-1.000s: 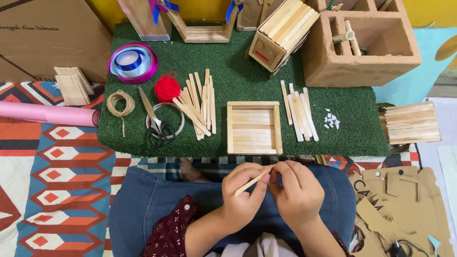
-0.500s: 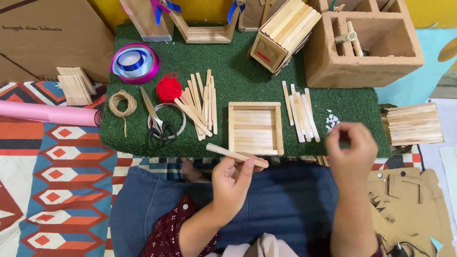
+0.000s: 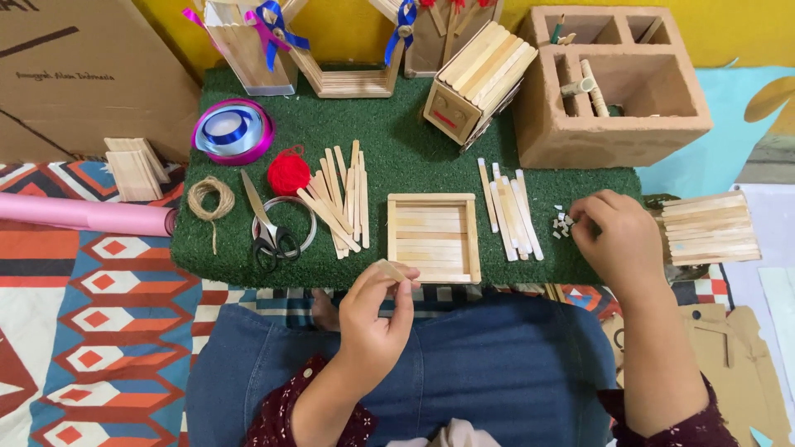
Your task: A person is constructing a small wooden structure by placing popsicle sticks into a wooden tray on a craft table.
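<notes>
My left hand [image 3: 377, 310] holds a wooden craft stick [image 3: 394, 271] by its end, just below the front edge of a square tray of craft sticks [image 3: 432, 237] on the green turf mat [image 3: 397, 165]. My right hand [image 3: 617, 236] rests on the mat's right end, fingertips on a small heap of white bits [image 3: 563, 223]. I cannot tell whether it has pinched one. A row of loose craft sticks [image 3: 509, 217] lies between the tray and my right hand.
A pile of sticks [image 3: 339, 203], scissors [image 3: 265, 232], red yarn [image 3: 288, 172], twine [image 3: 210, 200] and ribbon roll [image 3: 233, 132] lie on the mat's left. A stick house [image 3: 480, 79] and clay block [image 3: 617, 87] stand behind. Stick panel [image 3: 710, 230] at right, pink roll [image 3: 83, 215] at left.
My right hand let go of the stick and moved right and up to the white bits on the mat. My left hand kept the stick and turned it end-on.
</notes>
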